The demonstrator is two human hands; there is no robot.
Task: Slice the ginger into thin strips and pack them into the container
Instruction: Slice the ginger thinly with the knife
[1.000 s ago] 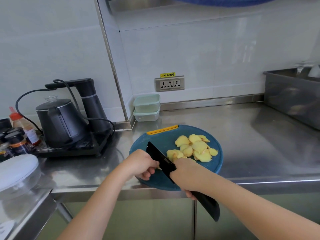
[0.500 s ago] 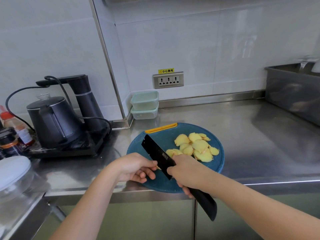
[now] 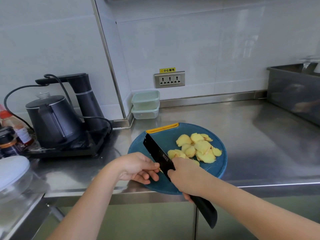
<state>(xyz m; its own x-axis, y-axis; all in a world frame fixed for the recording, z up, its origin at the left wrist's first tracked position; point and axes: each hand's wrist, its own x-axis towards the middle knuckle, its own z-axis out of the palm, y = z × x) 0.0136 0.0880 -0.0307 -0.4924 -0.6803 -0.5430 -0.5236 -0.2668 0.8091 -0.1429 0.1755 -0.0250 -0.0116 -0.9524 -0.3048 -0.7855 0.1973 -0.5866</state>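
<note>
Ginger slices (image 3: 197,148) lie in a loose, overlapping heap on the right half of the round blue cutting board (image 3: 173,138), which sits on the steel counter (image 3: 251,135) at centre frame. Its near edge overhangs the counter's front lip.

Your right hand (image 3: 187,177) is wrapped around the handle of the black knife (image 3: 158,152). The handle end juts out toward the lower right, past the counter edge, and the blade runs up and left across the board, with its tip close to the board's yellow grip.

Your left hand (image 3: 136,168) sits just left of the blade, fingers curled with the tips against the flat of the knife, pinning a small ginger piece (image 3: 160,170). Only a yellow sliver of it shows between the fingers and the blade.

Two pale green containers (image 3: 145,104), stacked and lidded, stand against the wall corner behind the board, well apart from the slices.

A black kettle (image 3: 52,118) on its base occupies the left of the frame, with sauce bottles (image 3: 10,132) at the far left edge. A triple wall socket (image 3: 169,79) sits above the containers, and a grey tub (image 3: 294,90) stands at the right edge.
</note>
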